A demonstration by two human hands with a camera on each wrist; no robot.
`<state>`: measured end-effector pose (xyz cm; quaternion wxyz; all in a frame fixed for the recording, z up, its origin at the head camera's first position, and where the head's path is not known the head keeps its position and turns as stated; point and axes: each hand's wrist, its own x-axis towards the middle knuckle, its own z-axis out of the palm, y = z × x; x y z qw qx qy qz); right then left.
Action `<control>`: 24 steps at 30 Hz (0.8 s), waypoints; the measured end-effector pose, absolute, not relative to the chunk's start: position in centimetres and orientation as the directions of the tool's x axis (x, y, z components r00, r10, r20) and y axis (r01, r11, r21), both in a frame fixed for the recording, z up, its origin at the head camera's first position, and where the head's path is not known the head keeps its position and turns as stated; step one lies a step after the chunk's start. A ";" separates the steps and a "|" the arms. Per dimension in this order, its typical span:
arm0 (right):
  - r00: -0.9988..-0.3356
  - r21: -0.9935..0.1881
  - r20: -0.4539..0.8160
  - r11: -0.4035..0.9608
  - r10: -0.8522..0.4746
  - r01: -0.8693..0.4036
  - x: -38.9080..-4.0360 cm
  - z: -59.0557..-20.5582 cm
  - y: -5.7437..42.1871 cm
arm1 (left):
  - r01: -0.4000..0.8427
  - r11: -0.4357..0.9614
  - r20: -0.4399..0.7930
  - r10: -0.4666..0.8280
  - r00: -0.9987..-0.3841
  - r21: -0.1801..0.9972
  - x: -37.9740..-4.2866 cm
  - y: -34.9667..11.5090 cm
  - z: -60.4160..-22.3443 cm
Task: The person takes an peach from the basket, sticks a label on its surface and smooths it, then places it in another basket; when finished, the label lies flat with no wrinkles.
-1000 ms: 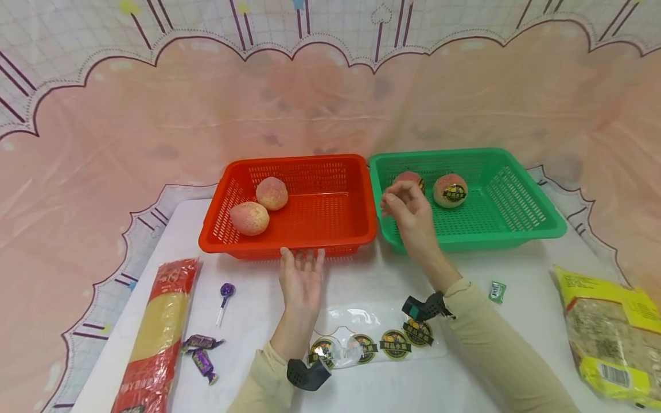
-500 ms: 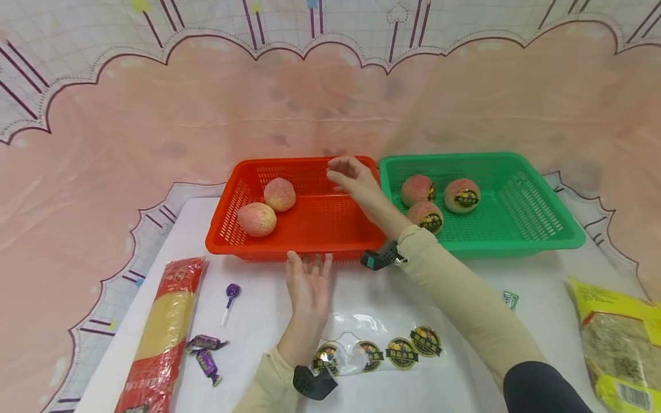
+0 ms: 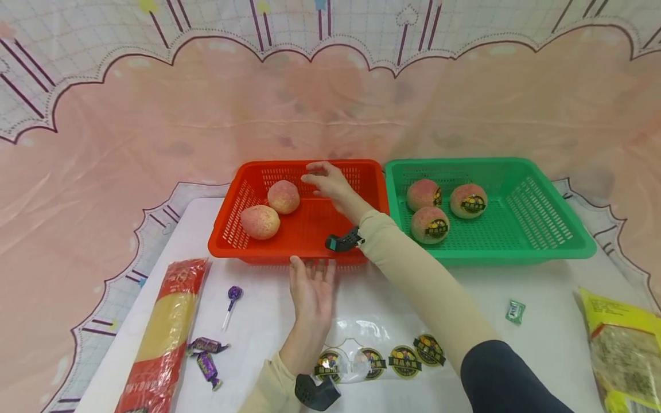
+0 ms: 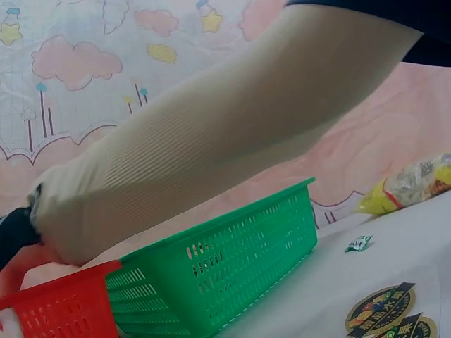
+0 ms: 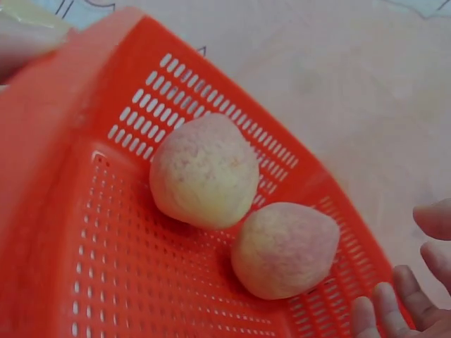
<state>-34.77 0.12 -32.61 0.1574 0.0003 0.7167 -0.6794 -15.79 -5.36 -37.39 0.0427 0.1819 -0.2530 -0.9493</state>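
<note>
Two peaches in the red basket, both hands empty.
A gentle, cupped grip should suit them: round, pink fading to yellow, unlabelled on the sides seen. The right hand hovers over the basket, fingers loosely bent and apart; the left hand, fingers spread, is palm up near the front rim.

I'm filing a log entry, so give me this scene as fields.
left hand: at the red basket, near side
right hand: over the red basket, nothing seen in its grip
red basket: two peaches, no labels visible
green basket: three peaches, each labelled
label sheet: four labels visible
loose sweets: lollipop, two purple sweets, one green sweet
</note>
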 end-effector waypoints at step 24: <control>-0.791 -0.898 -0.440 0.207 -0.425 0.388 -37.0 -36.3 -4.3 | -0.005 -0.868 -0.347 -0.193 -0.918 0.497 -15.7 -5.6 -37.7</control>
